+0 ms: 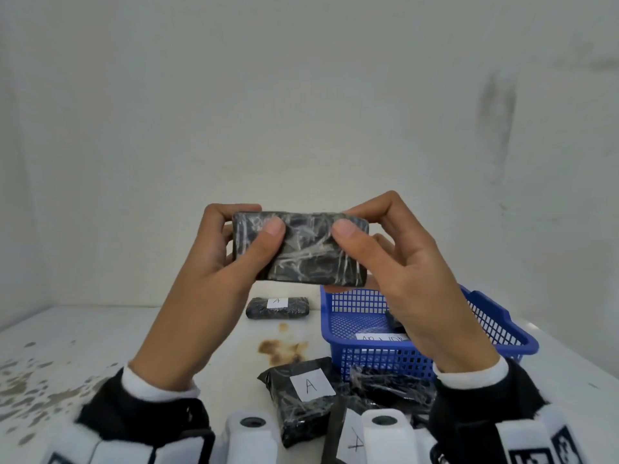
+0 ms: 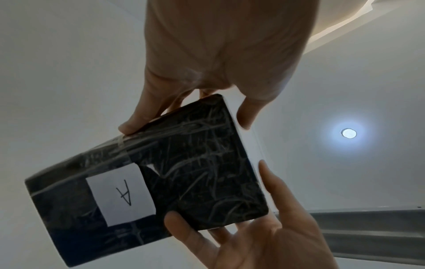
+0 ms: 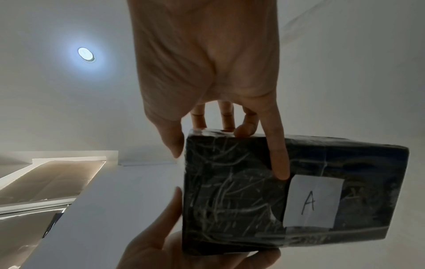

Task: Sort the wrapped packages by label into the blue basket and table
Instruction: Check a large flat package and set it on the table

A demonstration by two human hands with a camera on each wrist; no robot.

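Observation:
I hold a black plastic-wrapped package [image 1: 308,259] up in front of me, above the table. My left hand [image 1: 263,219] grips its left end and my right hand [image 1: 348,221] grips its right end, thumbs on the near face. That face shows no label in the head view. The far face carries a white label marked A [image 2: 120,194], also plain in the right wrist view as the label [image 3: 312,200]. The blue basket [image 1: 499,316] stands on the table at the right, below my right hand, with a dark package [image 1: 395,321] and a white paper [image 1: 382,337] inside.
One package labelled A [image 1: 277,308] lies alone at the table's far middle. Several black packages [image 1: 301,396] are heaped at the near edge, in front of the basket, two with A labels showing. A brown stain [image 1: 281,349] marks the white table [image 1: 100,346].

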